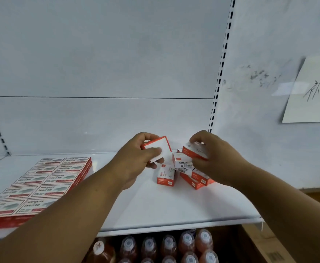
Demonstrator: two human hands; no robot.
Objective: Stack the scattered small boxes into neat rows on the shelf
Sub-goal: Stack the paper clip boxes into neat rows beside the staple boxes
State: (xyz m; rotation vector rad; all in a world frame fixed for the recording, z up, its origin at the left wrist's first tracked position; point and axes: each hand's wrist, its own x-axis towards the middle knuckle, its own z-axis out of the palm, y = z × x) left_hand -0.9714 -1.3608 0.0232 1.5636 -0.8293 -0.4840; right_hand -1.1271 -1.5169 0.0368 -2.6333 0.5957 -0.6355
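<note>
Nearest, eight or so capped bottles (166, 245) of reddish drink stand under the white shelf (174, 205), a brown carton (265, 247) at their right; on the shelf's left, ten flat red-and-white boxes (41, 185) in two neat columns, printing too blurred to read; mid-shelf, about five scattered small boxes (183, 173) in a heap; left hand (136, 164), grip curled round one tilted box (158, 149); right hand (210, 158), grip pinching another box (195, 151) over the heap; behind, white slotted panels and a handwritten paper sign (314, 92).
</note>
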